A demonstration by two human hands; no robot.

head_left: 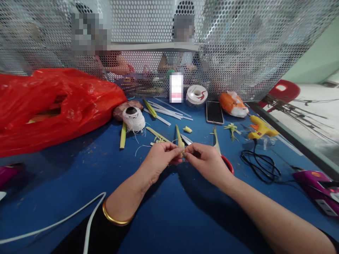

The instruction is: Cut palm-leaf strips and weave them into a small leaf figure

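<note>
- Left hand (pixel 161 157) pinches a pale yellow-green leaf strip (pixel 180 140) with closed fingertips.
- Right hand (pixel 205 160) grips the same strip just beside it, above the blue table (pixel 169 211).
- Red-handled scissors (pixel 225 160) lie beneath the right hand.

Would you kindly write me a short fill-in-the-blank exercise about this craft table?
1. Both hands, left hand and right hand, pinch one yellow-green ____ strip.
2. The glue gun is ____ in colour.
3. The plastic bag is ____.
4. The left wrist wears a gold ____.

Missing words: leaf; yellow; red; bangle
</note>
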